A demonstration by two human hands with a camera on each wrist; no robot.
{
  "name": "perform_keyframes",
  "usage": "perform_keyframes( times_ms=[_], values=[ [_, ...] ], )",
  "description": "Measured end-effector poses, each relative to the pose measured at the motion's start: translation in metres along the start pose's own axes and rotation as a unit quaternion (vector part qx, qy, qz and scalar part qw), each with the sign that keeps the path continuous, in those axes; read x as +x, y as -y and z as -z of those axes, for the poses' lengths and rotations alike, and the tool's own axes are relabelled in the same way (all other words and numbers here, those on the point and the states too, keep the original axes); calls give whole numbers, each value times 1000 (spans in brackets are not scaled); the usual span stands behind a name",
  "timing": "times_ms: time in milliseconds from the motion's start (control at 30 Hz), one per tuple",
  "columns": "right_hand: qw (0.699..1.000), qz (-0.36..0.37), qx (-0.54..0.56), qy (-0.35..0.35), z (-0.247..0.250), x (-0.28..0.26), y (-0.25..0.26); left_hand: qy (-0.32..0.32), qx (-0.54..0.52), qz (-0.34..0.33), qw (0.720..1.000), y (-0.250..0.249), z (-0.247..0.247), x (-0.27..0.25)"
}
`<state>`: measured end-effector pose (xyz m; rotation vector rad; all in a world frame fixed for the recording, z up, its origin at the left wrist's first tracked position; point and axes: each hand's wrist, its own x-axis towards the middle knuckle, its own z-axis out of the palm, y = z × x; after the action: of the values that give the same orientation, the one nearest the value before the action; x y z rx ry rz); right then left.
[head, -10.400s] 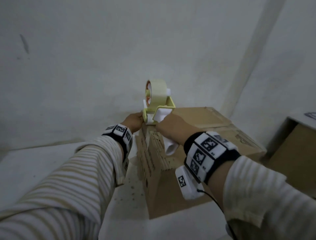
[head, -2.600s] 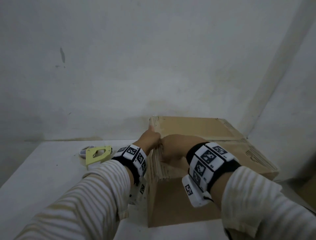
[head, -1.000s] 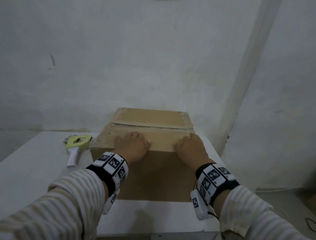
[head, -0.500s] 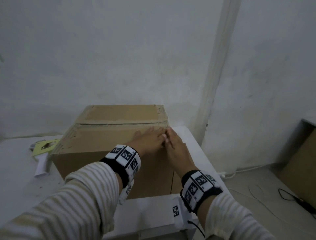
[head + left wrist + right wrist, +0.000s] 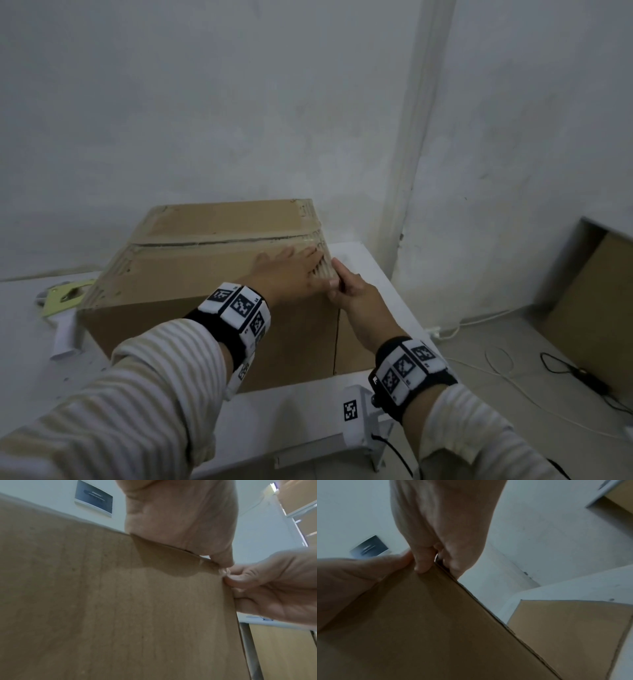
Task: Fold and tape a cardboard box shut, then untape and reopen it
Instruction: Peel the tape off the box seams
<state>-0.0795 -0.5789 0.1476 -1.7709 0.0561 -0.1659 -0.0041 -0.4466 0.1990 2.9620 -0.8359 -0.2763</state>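
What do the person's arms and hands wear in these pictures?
Both arms are in long sleeves with cream and beige stripes. Each wrist carries a black band set with white square tiles printed with black marker patterns. A white camera block with one marker and a thin black cable hangs under the right wrist. The hands are bare.

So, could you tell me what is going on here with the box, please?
A person is working at the right top corner of a closed cardboard box on a white table. Their left hand lies flat on the top flap, while the right hand picks at that corner's edge. A yellow tape dispenser lies on the table left of the box.
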Motion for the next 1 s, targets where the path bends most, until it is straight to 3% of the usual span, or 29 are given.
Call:
perform_keyframes(
  times_ms=[200,400,600,767,1000],
  values=[
    [992,-40,121,-14,-3,2,7,10,8,-26,1000,0,7,-1],
    [994,-55,79,-56,-9,-5,3,49,-9,-60,997,6,14,-2],
    [987,-61,60,-133,-5,6,28,15,-59,-56,997,7,9,3],
    [996,-26,-74,-39,-23,18,56,-35,-85,-13,996,5,10,1],
    [994,-70,-83,23,-16,34,61,-62,-92,15,994,-8,14,12]
  ],
)
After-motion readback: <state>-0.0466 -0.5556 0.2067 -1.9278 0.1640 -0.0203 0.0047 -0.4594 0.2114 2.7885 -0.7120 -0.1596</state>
